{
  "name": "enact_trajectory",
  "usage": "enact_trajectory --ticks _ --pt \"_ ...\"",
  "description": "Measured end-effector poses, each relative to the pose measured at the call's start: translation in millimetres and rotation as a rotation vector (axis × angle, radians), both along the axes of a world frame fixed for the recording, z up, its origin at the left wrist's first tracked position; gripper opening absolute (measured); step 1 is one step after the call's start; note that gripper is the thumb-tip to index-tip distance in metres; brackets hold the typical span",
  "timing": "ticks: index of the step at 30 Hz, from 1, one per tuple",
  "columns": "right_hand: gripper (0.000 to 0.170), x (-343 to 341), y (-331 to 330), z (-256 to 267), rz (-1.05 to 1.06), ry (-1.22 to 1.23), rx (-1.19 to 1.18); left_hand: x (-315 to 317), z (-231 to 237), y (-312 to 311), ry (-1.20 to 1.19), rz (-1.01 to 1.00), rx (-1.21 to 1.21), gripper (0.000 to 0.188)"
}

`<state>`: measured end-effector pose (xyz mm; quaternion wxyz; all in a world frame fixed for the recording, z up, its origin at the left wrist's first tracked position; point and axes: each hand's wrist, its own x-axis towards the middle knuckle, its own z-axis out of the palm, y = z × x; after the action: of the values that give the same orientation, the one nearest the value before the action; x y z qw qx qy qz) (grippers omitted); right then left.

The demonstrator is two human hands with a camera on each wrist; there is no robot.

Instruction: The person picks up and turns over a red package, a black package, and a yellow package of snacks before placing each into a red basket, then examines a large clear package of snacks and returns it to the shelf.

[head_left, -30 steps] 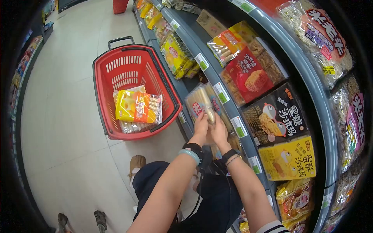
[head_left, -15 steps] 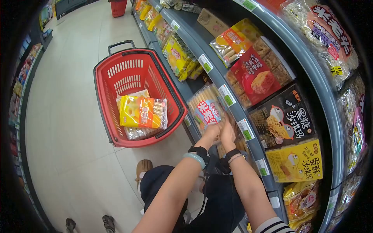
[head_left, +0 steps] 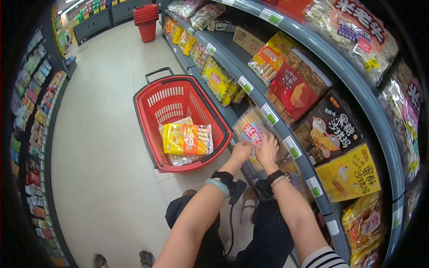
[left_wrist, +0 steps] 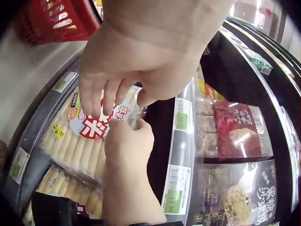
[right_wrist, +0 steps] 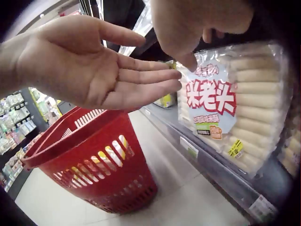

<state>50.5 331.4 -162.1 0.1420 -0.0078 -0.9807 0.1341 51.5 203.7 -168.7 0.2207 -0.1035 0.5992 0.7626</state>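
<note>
On the low shelf lies a clear pack of puffed rice rolls (head_left: 245, 119) with a blue and red label. My right hand (head_left: 267, 152) is bent over its shelf-side edge; in the left wrist view the right hand's fingers (left_wrist: 129, 134) are curled at that edge. At the aisle side my left hand (head_left: 241, 152) is close to the pack. The right wrist view shows the left palm (right_wrist: 75, 70) with its fingers straight, pointing toward the label. More packs of similar rolls (left_wrist: 56, 181) lie nearer me on the same shelf.
A red shopping basket (head_left: 154, 154) stands on the floor to the left, with a yellow and orange pack of rolls (head_left: 187, 139) on top of other packs. Above the low shelf, a ledge holds a black box (head_left: 328, 127) and a yellow box (head_left: 351, 176). Stacked red baskets (head_left: 146, 22) stand ahead.
The pack, earlier tilted up between both hands, now lies flat on the shelf. My left hand has drawn apart from the right, toward the aisle. The head view has tilted up along the aisle.
</note>
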Motion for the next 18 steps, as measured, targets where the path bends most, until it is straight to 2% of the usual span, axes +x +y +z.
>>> enact_trajectory --ticks 2,3,4,5,8,9,10,11,12,15,17,18 --pt "0.057 0.6 -8.5 -3.3 0.052 0.02 0.001 7.3 7.9 -15.7 0.028 -0.009 -0.084 0.035" --pt "0.058 0.8 -12.3 -13.2 0.04 0.06 0.041 13.2 6.5 -23.3 0.068 0.072 -0.14 0.034" --pt "0.058 4.0 -17.1 -13.8 0.055 0.058 0.021 20.5 -0.9 -31.3 0.103 0.156 -0.197 0.035" --pt "0.058 8.7 -20.8 -14.2 0.046 0.022 0.025 14.8 -32.6 -39.2 0.187 0.138 -0.32 0.04" --pt "0.06 27.7 -27.6 -5.7 0.035 -0.019 0.017 41.3 -27.3 -54.4 0.142 0.226 -0.433 0.046" --pt "0.061 35.6 -25.9 -1.8 0.037 -0.036 -0.002 48.3 -27.4 -57.5 0.203 0.214 -0.466 0.05" --pt "0.063 44.4 -16.5 -0.6 0.021 -0.056 -0.018 52.1 -22.7 -55.3 0.243 0.231 -0.536 0.042" --pt "0.066 45.5 -1.4 -11.1 0.011 -0.033 0.009 57.1 -19.5 -48.7 0.212 0.224 -0.46 0.041" --pt "0.068 58.6 8.3 -12.5 -0.024 0.093 0.07 58.6 -18.2 -44.0 0.208 0.131 -0.441 0.038" --pt "0.065 106.9 41.7 -0.1 -0.181 0.069 0.106 77.7 -13.6 -3.4 0.164 0.034 -0.223 0.04" --pt "0.064 136.7 70.8 4.1 -0.264 0.076 0.104 100.5 -4.3 30.6 0.163 -0.026 -0.251 0.04" --pt "0.057 150.2 82.9 8.2 -0.322 0.009 0.055 111.3 2.2 44.3 0.165 -0.074 -0.296 0.04"
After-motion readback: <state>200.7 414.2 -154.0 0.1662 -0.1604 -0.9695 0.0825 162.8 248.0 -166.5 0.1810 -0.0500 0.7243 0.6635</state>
